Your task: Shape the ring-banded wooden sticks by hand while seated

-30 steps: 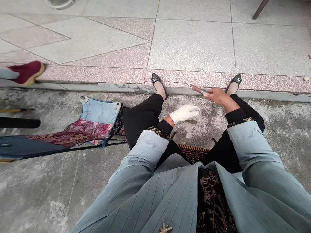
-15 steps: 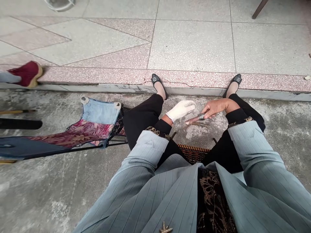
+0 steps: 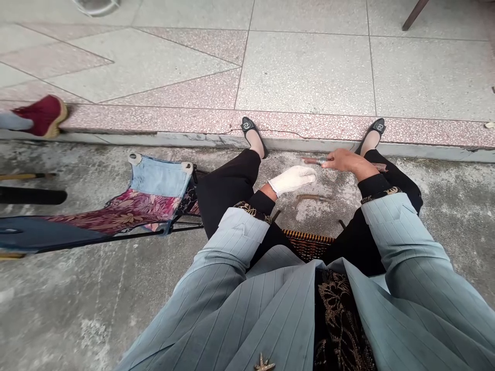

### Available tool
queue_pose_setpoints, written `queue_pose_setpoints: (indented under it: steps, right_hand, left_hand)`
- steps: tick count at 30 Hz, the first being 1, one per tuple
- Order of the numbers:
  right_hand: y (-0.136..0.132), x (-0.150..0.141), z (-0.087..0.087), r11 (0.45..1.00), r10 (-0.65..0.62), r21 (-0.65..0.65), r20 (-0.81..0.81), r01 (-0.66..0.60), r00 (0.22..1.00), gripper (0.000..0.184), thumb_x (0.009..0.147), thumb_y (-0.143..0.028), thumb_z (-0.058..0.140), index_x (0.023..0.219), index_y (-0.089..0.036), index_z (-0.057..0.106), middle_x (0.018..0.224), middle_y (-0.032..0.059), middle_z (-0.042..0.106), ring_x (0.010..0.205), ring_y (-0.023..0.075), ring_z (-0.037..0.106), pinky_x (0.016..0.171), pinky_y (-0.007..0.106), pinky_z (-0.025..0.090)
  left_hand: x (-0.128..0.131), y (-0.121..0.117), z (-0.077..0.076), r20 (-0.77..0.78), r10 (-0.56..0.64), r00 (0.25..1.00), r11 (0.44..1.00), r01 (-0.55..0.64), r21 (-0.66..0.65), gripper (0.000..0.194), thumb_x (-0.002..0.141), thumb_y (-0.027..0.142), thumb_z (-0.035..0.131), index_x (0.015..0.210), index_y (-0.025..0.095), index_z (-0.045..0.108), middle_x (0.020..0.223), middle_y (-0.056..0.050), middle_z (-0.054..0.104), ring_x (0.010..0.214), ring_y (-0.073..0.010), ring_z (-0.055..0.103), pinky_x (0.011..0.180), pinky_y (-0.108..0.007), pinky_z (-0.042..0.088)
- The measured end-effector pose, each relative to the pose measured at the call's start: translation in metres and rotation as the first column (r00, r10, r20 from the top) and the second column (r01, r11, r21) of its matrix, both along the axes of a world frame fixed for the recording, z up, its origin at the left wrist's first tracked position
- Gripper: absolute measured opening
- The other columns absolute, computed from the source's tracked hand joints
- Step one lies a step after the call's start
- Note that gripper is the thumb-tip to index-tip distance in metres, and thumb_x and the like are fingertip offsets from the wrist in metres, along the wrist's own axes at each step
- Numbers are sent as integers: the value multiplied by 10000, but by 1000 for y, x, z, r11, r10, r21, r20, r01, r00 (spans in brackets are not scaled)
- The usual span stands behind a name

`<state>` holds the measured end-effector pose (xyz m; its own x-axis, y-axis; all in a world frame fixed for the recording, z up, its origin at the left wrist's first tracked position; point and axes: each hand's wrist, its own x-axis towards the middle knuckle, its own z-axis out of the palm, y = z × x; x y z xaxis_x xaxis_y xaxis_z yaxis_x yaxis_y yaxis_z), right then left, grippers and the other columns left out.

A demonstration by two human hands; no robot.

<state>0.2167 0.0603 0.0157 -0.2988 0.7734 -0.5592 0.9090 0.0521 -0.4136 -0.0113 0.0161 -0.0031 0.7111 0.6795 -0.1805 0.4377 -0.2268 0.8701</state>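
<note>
My right hand is bare and closed around a reddish-brown stick-like tool. Coiled wire wraps the tool near its left end, and its other end pokes out beyond my wrist. To the left and slightly nearer to me is my left hand, in a white knitted glove, with fingers curled together. Whatever those fingers may hold is hidden. A thin, curved brown piece lies on the concrete below both hands, touched by neither.
I sit on a woven seat, my shoes on a raised tiled step. At left stands a folding chair with patterned fabric. Beyond it are another person's red shoe and a black bar.
My right hand has moved up and away from me with the tool, which now lies nearly level instead of slanting down. My left hand has shifted slightly right and nearer, its fingers more curled.
</note>
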Motion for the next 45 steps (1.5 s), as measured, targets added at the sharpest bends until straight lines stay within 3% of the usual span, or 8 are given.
queue_pose_setpoints:
  steps: [9,13,17,28,33,38,41,45]
  right_hand:
    - [-10,2,12,749,208,-454,-532,-483,821,422,772,-588,710,785,-167,682,606,-28,559,543,90,457,553,235,365]
    - [-8,7,17,957,-190,-287,-714,-34,674,443,755,-591,729,798,-158,644,665,-9,591,543,78,456,523,225,354]
    - [-3,7,10,874,-463,-298,-752,384,470,505,694,-632,766,726,-172,561,628,2,563,505,76,428,475,229,322]
    - [5,9,-1,916,-375,-37,-439,400,817,435,799,-590,683,708,-172,607,601,11,552,512,105,444,532,268,349]
    - [2,6,-2,990,-5,-138,-53,-3,999,347,786,-485,724,647,-177,649,596,26,597,557,141,511,590,301,373]
    - [-11,1,12,783,184,-449,-494,-430,850,424,751,-604,714,744,-180,687,604,-16,582,530,102,475,553,257,384]
    - [-12,4,21,950,-71,-272,-672,-156,737,469,771,-642,680,790,-173,664,649,-19,588,529,83,451,538,242,356]
    - [-4,8,13,971,-234,-116,-629,208,741,507,759,-653,693,651,-170,585,590,-5,543,506,87,429,531,259,339]
  left_hand:
    - [-2,2,5,108,79,991,992,-67,-111,343,876,445,537,822,121,636,703,-10,593,645,-115,503,626,-231,404]
    - [1,2,-4,219,187,958,962,-133,-239,347,905,453,510,834,127,605,649,8,525,541,-79,419,524,-209,325]
    - [3,-2,-6,172,103,980,976,-65,-210,350,904,464,507,825,139,610,642,22,506,535,-76,399,522,-208,300]
    - [2,-3,2,44,-7,999,1000,8,-23,336,904,419,481,851,138,660,728,-2,591,671,-119,500,663,-231,379]
    - [-4,1,12,9,79,997,996,-79,33,265,866,364,527,797,152,670,724,-3,613,697,-134,530,698,-249,401]
    - [-4,4,7,26,200,979,979,-199,-51,216,846,359,566,770,174,648,705,-12,607,697,-145,532,664,-255,396]
    - [-1,3,0,95,222,970,970,-210,-121,281,882,422,523,797,172,618,643,-2,546,608,-132,471,594,-252,361]
    - [1,2,-4,94,120,988,985,-107,-138,330,901,448,483,814,154,604,648,15,524,567,-103,425,570,-231,338]
